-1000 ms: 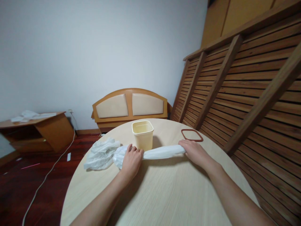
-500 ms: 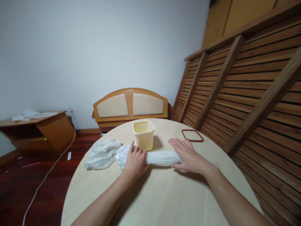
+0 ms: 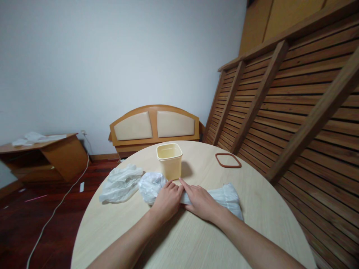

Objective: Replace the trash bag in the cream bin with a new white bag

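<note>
- The left hand (image 3: 167, 200) and right hand (image 3: 201, 201) pressed flat, grip spread, on a white crinkly plastic bag (image 3: 226, 195).
- The bag lay just in front of a pale yellow square plastic tub (image 3: 169, 161).

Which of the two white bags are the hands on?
The long bag in front of the tub: left hand grips it, right hand lies flat on it. The crumpled bag lies beside it, untouched.
</note>
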`<state>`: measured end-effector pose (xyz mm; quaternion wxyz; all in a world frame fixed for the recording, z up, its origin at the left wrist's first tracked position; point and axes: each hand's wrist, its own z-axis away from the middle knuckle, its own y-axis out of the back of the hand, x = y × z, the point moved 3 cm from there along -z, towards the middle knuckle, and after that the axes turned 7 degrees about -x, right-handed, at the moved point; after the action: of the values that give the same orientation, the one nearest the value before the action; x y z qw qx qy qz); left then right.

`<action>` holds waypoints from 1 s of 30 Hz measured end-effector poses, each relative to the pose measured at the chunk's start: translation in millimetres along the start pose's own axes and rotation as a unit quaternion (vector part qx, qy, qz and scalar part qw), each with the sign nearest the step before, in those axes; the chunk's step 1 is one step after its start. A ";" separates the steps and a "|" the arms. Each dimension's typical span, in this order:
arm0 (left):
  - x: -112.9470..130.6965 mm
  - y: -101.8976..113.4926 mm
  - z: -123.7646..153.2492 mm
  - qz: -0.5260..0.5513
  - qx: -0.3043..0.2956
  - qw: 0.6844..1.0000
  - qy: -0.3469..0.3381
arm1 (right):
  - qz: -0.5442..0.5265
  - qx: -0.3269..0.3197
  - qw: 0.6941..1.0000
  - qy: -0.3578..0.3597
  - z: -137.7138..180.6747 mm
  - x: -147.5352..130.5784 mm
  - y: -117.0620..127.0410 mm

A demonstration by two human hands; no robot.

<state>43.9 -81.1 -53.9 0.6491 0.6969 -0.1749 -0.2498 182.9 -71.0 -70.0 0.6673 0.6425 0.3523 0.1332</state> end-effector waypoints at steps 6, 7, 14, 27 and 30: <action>-1.4 2.9 4.4 0.014 -0.003 1.000 -0.020 | 0.001 -0.053 0.999 -0.010 -0.2 7.9 5.8; -0.9 4.5 5.5 0.018 0.001 1.000 -0.024 | 0.007 -0.062 0.998 -0.007 0.5 9.4 7.5; -4.2 9.3 5.7 0.028 0.014 0.999 -0.041 | 0.035 -0.070 0.997 0.007 5.4 14.0 22.7; -29.5 16.1 4.1 0.029 0.013 0.999 -0.008 | 0.061 -0.041 0.997 -0.014 11.4 26.4 43.4; -34.9 14.4 2.2 0.020 0.016 1.000 -0.002 | 0.073 -0.036 0.996 -0.028 12.3 30.3 45.0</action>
<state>15.3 -64.5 -35.4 0.6426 0.7027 -0.1940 -0.2360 225.0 -55.1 -37.2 0.6881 0.6453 0.2808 0.1766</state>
